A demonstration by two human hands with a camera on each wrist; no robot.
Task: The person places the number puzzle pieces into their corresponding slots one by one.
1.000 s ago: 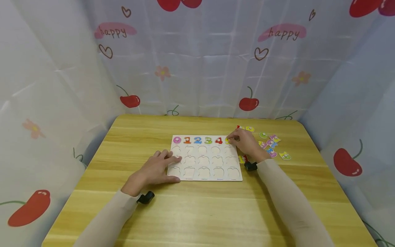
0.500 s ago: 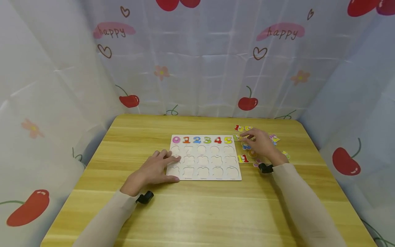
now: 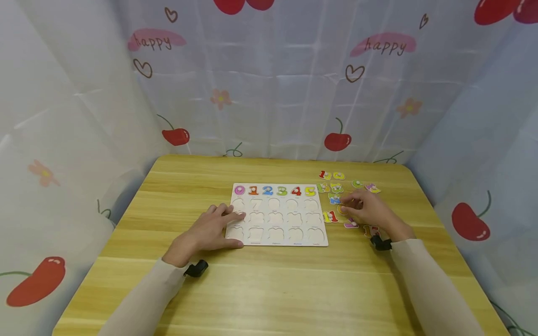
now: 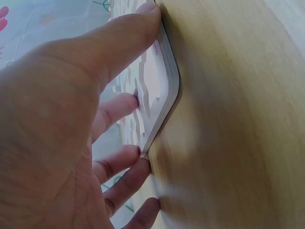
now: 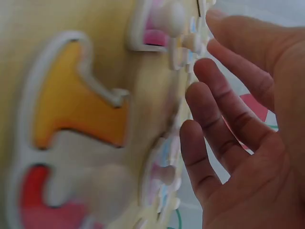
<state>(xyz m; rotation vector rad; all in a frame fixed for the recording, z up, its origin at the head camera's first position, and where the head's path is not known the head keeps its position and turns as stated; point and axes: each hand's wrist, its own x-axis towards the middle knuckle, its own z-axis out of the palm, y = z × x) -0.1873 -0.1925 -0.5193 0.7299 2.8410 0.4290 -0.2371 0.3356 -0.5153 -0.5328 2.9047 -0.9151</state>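
Digits 0–5 [image 3: 267,190] seated; I've three rows of slots [image 3: 274,204] left. Board [image 3: 276,229] under relaxed left hand [image 3: 208,229]; right hand [image 3: 374,212] loose, empty, pieces [image 3: 335,199] near fingertips.

Captions [image 3: 276,243] on the board [image 3: 283,206] are illegibly small; the right-wrist view's bottom edge cuts a blurred orange-and-red piece [image 5: 71,112].

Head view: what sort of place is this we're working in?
Probably a small screened-off indoor workspace, though nothing beyond it shows. Cherry-print sheeting hangs behind and along both sides of a wood-grain table, and a number puzzle board lies on it.
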